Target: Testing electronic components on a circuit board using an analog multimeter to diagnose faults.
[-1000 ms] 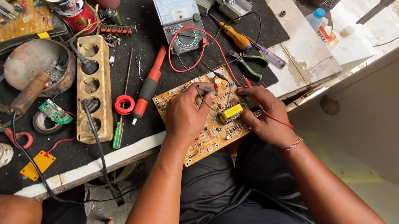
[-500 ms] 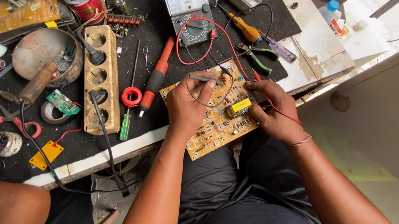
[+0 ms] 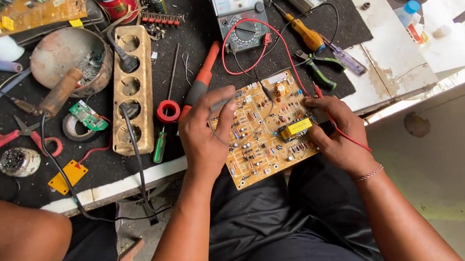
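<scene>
Hands: left hand [image 3: 205, 133] gripping circuit board [image 3: 264, 130] edge, right hand [image 3: 335, 133] pinching red probe [image 3: 318, 91].
Board: overhanging surface [image 3: 392, 42] edge, between both hands.
Axis: running left-right, tilted.

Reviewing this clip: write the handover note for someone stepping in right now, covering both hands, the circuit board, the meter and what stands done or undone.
Left hand: rests on the left edge of the circuit board, pinching a dark probe against it.
Right hand: grips the board's right edge and holds the red lead.
The board lies tilted over the bench edge and the lap. The analog multimeter sits behind it, its red and black leads running to the board.
Done: board out, leads connected to the meter.
Left: the meter needle cannot be read from here, so no check looks confirmed.
</scene>
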